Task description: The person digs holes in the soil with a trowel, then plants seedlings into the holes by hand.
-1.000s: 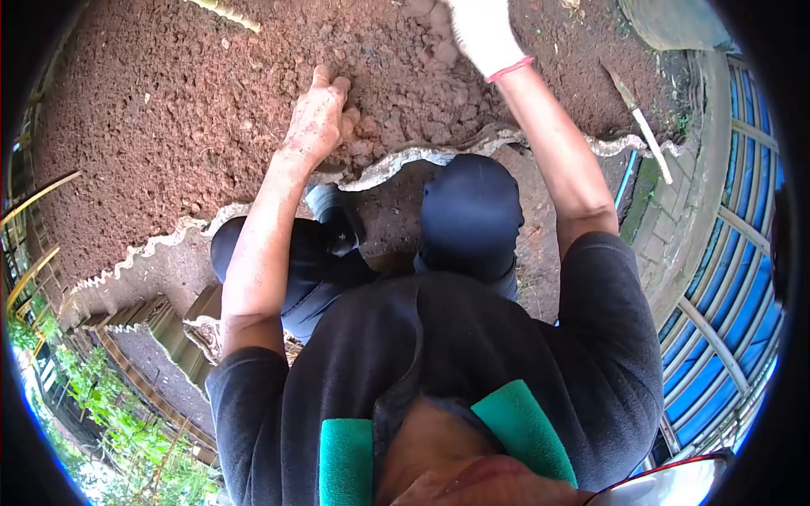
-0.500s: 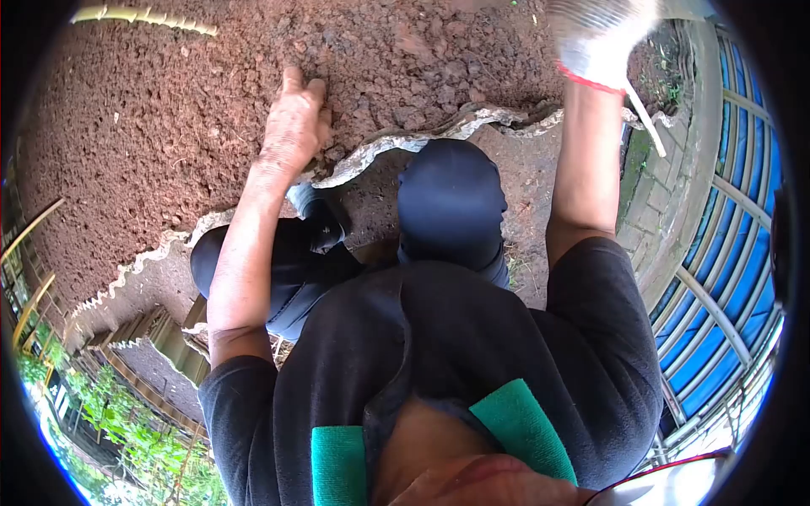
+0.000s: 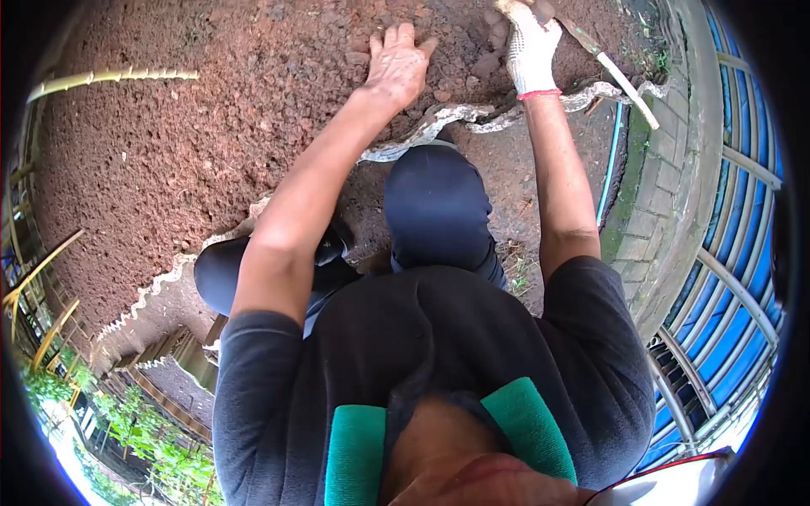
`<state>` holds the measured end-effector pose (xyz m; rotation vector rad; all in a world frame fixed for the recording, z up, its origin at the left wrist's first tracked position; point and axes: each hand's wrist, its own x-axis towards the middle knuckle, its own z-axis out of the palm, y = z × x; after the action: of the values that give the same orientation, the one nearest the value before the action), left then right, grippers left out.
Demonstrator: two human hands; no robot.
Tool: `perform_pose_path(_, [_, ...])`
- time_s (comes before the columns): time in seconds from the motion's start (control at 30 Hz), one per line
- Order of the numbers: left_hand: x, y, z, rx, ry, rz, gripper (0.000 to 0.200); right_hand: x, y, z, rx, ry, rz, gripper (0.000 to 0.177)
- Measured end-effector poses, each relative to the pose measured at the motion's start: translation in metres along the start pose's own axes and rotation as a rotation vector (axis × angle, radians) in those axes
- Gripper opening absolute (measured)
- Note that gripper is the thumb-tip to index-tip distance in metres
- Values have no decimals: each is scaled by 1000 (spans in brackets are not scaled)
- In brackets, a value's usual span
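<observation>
My bare left hand (image 3: 396,69) rests palm down on reddish-brown soil (image 3: 211,126), its fingers spread and their tips in the loose crumbs. To its right is my right hand (image 3: 531,55), in a white knitted glove with a red cuff and a dirty thumb. A brown clod of soil (image 3: 542,10) shows between the gloved thumb and curled fingers, near the top edge of the view. Just right of the glove, a hand tool (image 3: 629,91) with a pale handle and a dark, soil-stained blade lies on the ground, apart from the fingers.
A wavy corrugated edging sheet (image 3: 430,126) borders the soil before my bent knees (image 3: 439,202). A bamboo stick (image 3: 118,76) lies at left. Brick paving (image 3: 654,207) and a blue, barred fence (image 3: 734,278) are at right. Green plants (image 3: 126,430) stand lower left.
My left hand has moved right across the soil, towards the glove. My gloved right hand has moved left, away from the tool, which stays in place on the ground. The view has shifted slightly.
</observation>
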<state>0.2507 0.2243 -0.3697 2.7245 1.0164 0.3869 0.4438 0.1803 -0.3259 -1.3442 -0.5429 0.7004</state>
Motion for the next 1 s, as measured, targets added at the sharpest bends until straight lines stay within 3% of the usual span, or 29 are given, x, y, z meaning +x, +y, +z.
perform_pose_path(0.07, [11,-2,9,12,-292,-43,29,1,2,-3,32,10,13,19])
perform_pose_path(0.17, [20,-11,-21,-318,-205,-279,26,1,4,-8,32,16,31,21])
perform_pose_path(0.2, [15,-18,-32,-504,-46,-299,21,2,5,-9,11,23,30,22])
perform_pose_path(0.27, [14,-28,-52,-1415,-53,-688,22,0,9,-10,22,0,-12,20])
perform_pose_path(0.37, [6,-37,-92,-1420,-60,-639,29,6,20,-17,77,-124,-98,17])
perform_pose_path(0.4, [3,-42,-101,-1427,-69,-622,31,7,21,-13,-69,-124,-308,19])
perform_pose_path(0.43, [-2,-38,-115,-1467,2,-608,34,3,14,-9,-77,-104,-286,19])
perform_pose_path(0.53, [-20,-54,-146,-1286,-95,-582,33,-13,-2,-3,-178,-34,-296,18])
perform_pose_path(0.57, [-29,-79,-145,-1001,-131,-599,29,-11,3,-5,-169,-10,-324,18])
perform_pose_path(0.6, [-41,-121,-147,-1304,-93,-667,34,-9,9,-4,-161,18,-350,18])
perform_pose_path(0.67, [-78,-127,-223,-1068,129,-734,35,-16,6,-4,31,19,-122,16])
perform_pose_path(0.7, [-105,-142,-250,-885,190,-793,29,-20,-4,4,56,96,-145,15])
perform_pose_path(0.73, [-132,-127,-278,-663,236,-762,26,-16,-19,4,176,-11,-188,14])
perform_pose_path(0.77, [-166,-134,-296,-445,212,-813,28,-2,-28,6,196,11,-386,13])
perform_pose_path(0.8, [-203,-144,-307,-232,165,-868,30,-11,-66,11,393,-37,-201,12])
perform_pose_path(0.87, [-310,-212,-310,72,-116,-1191,53,-15,-123,24,447,-143,-355,20])
perform_pose_path(0.9, [-380,-235,-298,303,-169,-1140,54,-22,-147,38,442,-208,-473,24])
perform_pose_path(0.97, [-470,-218,-271,761,-301,-1069,52,-28,-152,55,366,-263,-594,33])
perform_pose_path(1.0, [-486,-207,-264,871,-364,-1104,53,-27,-136,45,361,-572,-537,34])
